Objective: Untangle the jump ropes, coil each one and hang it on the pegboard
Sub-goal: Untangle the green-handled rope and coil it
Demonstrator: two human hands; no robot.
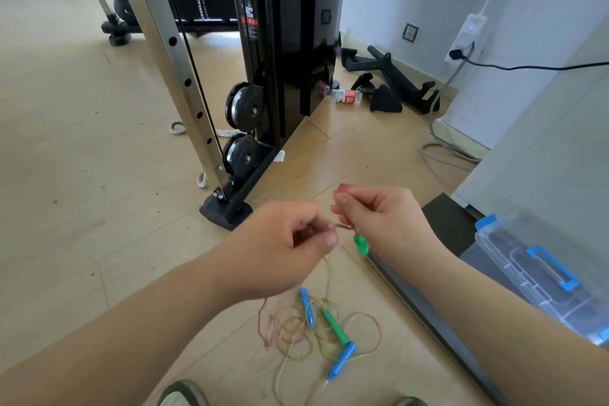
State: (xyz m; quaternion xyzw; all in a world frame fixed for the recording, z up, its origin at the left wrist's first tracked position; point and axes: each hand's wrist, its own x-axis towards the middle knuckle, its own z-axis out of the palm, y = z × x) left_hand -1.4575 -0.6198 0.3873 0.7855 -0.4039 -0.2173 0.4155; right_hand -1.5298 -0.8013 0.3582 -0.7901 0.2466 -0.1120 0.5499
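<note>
A tangle of thin jump ropes (306, 330) lies on the wood floor below my hands, with pink and yellow-green cords looped over each other. Two blue handles (342, 360) and a green handle (335, 326) lie among the loops. My left hand (290, 247) pinches a pink cord (342, 227) at chest height. My right hand (379, 217) pinches the same cord close beside it. A second green handle (361, 245) dangles under my right hand. Cords run from my hands down to the pile.
A black cable machine (283, 53) with a steel upright (184, 82) stands just ahead. A clear storage box (534, 277) with blue latches sits to the right, beside a dark mat edge (428, 310). A water bottle (346, 96) and black bar attachments (395, 82) lie by the wall.
</note>
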